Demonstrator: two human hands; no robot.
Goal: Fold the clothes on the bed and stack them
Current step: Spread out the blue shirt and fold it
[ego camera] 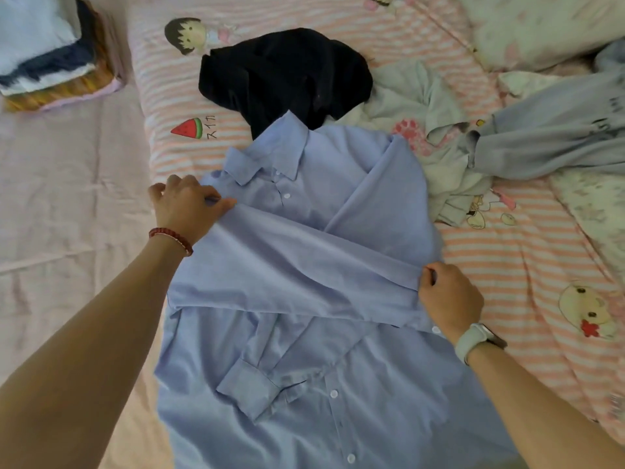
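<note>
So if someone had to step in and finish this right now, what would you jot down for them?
Left hand pinches the blue shirt at its left shoulder; right hand pinches the sleeve end, drawn across the chest.
Done: folded stack at the bed's far left; the other sleeve is already folded in, cuff low on the front.
Left: lay this sleeve flat, fold the shirt, stack it. Then the black garment, the pale printed garment and the grey garment, all unfolded beyond.
</note>
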